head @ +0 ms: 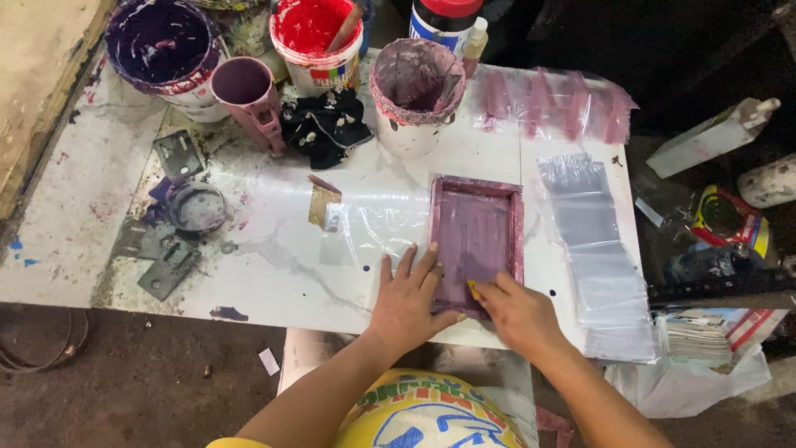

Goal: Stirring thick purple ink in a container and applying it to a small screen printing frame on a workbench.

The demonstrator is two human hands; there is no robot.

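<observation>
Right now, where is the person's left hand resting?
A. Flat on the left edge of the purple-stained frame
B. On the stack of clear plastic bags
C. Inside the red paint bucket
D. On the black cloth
A: the left hand lies flat, fingers spread, against the left edge of the purple-stained frame, while the right hand presses at its lower edge.

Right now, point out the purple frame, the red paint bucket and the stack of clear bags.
Purple frame (476, 241), head view, middle of its mesh.
Red paint bucket (313, 25), head view, paint inside.
Stack of clear bags (599, 257), head view, middle of stack.
</observation>
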